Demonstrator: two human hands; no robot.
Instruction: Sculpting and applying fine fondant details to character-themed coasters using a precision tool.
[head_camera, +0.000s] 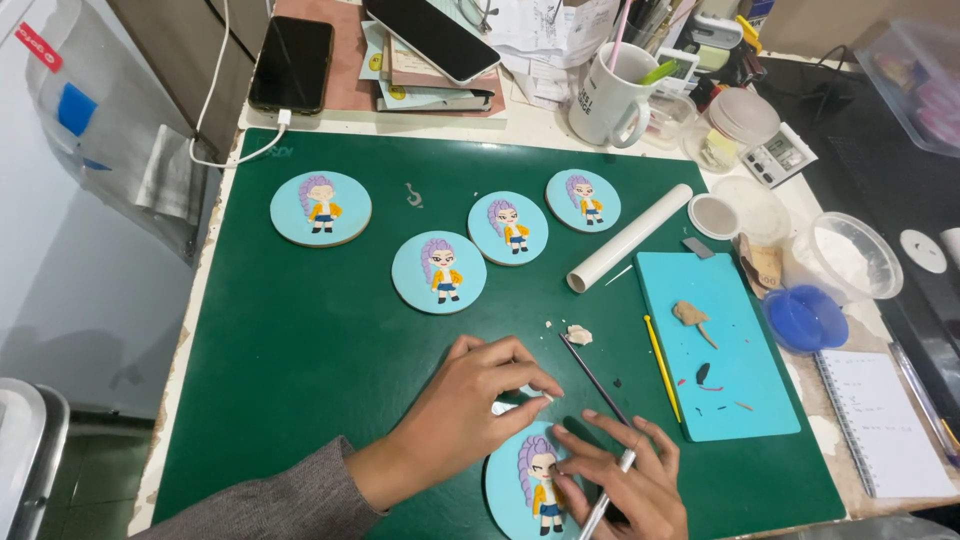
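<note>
Figure disc (530, 490) under both hands' bent fingers (500, 375).

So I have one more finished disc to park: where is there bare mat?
The green mat is bare left of the left hand, below the four discs. The back shelf around the mug is crowded.

A grey knitted sleeve (285, 500) covers the left forearm at lower left of the frame, while both hands are bare and ringless.
</note>
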